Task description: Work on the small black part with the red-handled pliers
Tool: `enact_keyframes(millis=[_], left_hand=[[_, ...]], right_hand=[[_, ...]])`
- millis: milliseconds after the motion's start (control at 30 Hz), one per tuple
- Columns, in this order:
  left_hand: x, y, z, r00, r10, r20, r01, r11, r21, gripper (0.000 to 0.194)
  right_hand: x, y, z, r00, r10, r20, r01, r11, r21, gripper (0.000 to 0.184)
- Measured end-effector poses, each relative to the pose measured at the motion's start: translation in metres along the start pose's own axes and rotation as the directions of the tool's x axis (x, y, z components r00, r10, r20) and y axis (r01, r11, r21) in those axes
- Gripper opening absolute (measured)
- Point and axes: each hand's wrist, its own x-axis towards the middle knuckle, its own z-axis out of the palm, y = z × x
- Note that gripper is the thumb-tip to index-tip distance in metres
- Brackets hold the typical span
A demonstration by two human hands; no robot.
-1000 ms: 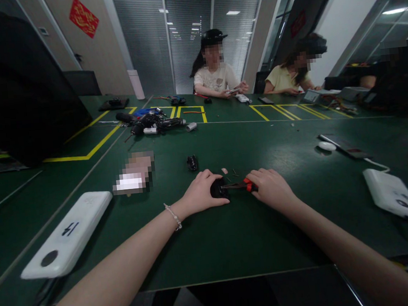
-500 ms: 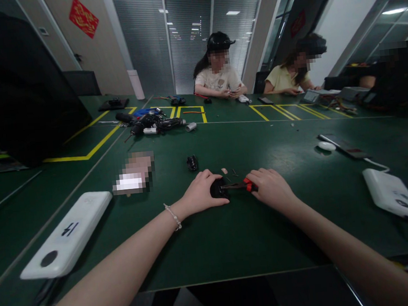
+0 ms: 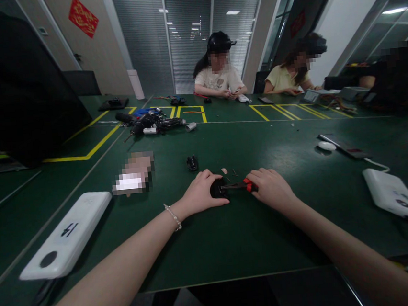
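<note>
Left forearm point(image 3: 128, 261) slants up from the lower left corner and the right forearm point(image 3: 360, 241) from the lower right, so that the two converge over the green table point(image 3: 259, 239). The left hand point(image 3: 200, 192), a bracelet point(image 3: 173, 217) at its wrist, is bent into a C, thumb on the near side and index finger on the far side, grasping a round-looking black component point(image 3: 217, 190). The right hand point(image 3: 270, 187) lies knuckles up, its fingers closed about the red grips of needle-nose pliers point(image 3: 246, 185).

The pliers' long axis runs nearly straight across the view, nose pointing left and tips at the component; whether the jaws pinch anything is too small to tell. They bridge the gap between the hands. The component sits on the table inside the left hand's curve, left of the right hand, its outer edge partly hidden by the fingers, so its own long axis cannot be told.

Just beyond the pliers lie small screws point(image 3: 235, 172) and a pinkish scrap point(image 3: 224, 170); a small black part point(image 3: 192, 163) rests farther off, beyond the left hand.
</note>
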Motion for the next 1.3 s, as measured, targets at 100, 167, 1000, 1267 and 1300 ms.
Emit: enact_keyframes(millis=[100,167,1000,1267,1300], left_hand=[[-0.0001,0.0005,-0.0004,1.0,-0.008,0.007,0.008,1.0,-0.007,0.064],[-0.0001,0.0009,-0.0006,1.0,-0.009,0.01,0.009,1.0,-0.005,0.064],[-0.0001,0.0011,-0.0009,1.0,-0.01,0.005,0.011,1.0,-0.011,0.064],[-0.0016,0.0024,-0.0022,1.0,-0.017,0.02,0.017,1.0,-0.01,0.064],[-0.0017,0.0026,-0.0025,1.0,-0.02,0.023,0.02,1.0,-0.011,0.064]], right_hand=[[-0.0001,0.0001,-0.0007,1.0,-0.006,-0.014,0.006,1.0,-0.016,0.02],[-0.0004,-0.0003,-0.0026,0.999,-0.021,-0.025,0.02,0.999,-0.048,0.022],[-0.0001,-0.0012,-0.0033,1.0,-0.004,0.012,0.004,1.0,-0.023,0.022],[-0.0001,-0.0007,-0.004,1.0,-0.023,0.003,0.023,0.999,-0.043,0.023],[-0.0001,-0.0005,-0.0035,1.0,-0.022,0.003,0.022,0.999,-0.04,0.022]])
